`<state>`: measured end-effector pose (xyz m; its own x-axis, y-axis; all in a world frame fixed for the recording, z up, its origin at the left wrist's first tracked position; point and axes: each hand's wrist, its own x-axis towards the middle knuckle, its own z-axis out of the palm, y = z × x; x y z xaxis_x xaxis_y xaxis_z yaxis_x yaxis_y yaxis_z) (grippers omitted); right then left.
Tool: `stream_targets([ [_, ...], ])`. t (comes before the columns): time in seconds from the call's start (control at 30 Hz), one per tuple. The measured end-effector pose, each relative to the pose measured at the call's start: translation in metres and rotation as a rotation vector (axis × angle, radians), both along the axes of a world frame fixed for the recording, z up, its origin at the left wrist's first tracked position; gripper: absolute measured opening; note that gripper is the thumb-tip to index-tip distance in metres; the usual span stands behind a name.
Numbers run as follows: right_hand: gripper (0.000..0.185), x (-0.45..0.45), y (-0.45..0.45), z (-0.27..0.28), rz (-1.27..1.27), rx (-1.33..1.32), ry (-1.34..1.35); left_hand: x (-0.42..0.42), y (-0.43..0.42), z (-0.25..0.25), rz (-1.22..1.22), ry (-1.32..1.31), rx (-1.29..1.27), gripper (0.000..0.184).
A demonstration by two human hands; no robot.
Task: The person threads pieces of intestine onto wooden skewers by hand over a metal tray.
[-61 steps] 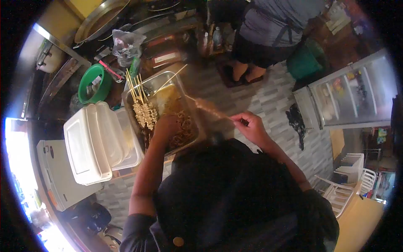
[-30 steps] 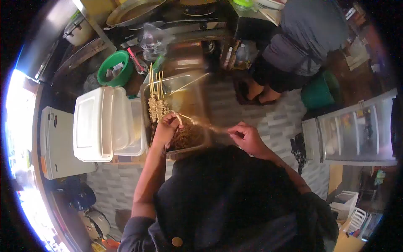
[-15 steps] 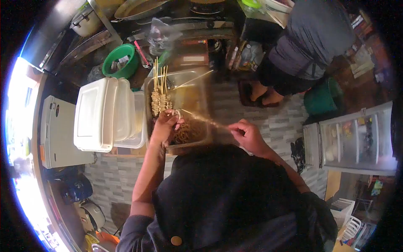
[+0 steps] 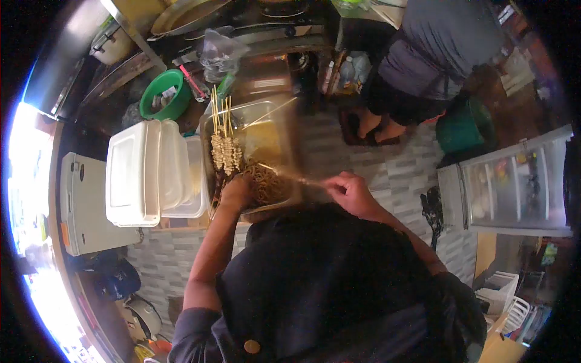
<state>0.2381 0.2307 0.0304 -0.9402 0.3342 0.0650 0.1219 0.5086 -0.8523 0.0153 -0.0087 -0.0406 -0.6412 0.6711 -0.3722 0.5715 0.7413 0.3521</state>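
Observation:
A metal tray [image 4: 295, 151] holds a heap of brown, curly strips [image 4: 266, 183] at its near end. Along its left side lie threaded skewers [image 4: 226, 151], their bare sticks pointing away from me. One bare stick rests across the far right corner. My left hand [image 4: 238, 191] is down in the tray at the left edge of the heap, its fingertips hidden. My right hand [image 4: 346, 189], right of the tray, pinches the end of a partly loaded skewer [image 4: 295, 176], whose tip points left over the heap.
White plastic containers [image 4: 134, 175] stand left of the tray. Beyond are a green basin [image 4: 179, 104], a plastic bag [image 4: 219, 54] and a stove. Another person [image 4: 417, 66] stands at the upper right, near a green bin [image 4: 463, 130]. An open fridge [image 4: 520, 181] is at the right.
My left hand, which held a pale strip near the skewer tip half a second ago, has gone down to the heap. My right hand still holds the skewer.

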Motion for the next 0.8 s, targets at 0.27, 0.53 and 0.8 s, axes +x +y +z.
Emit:
stream_targets([
  [0.27, 0.017, -0.001, -0.002, 0.001, 0.064, -0.044, -0.063, -0.015, -0.014, -0.051, -0.116, 0.165, -0.102, 0.021],
  [0.53, 0.019, -0.008, -0.003, 0.005, 0.074, 0.03, 0.001, 0.002, 0.004, 0.029, 0.022, 0.254, 0.08, 0.014],
  [0.8, 0.017, -0.011, -0.002, 0.015, 0.083, 0.061, 0.044, 0.009, 0.021, 0.071, 0.283, 0.067, 0.657, 0.014],
])
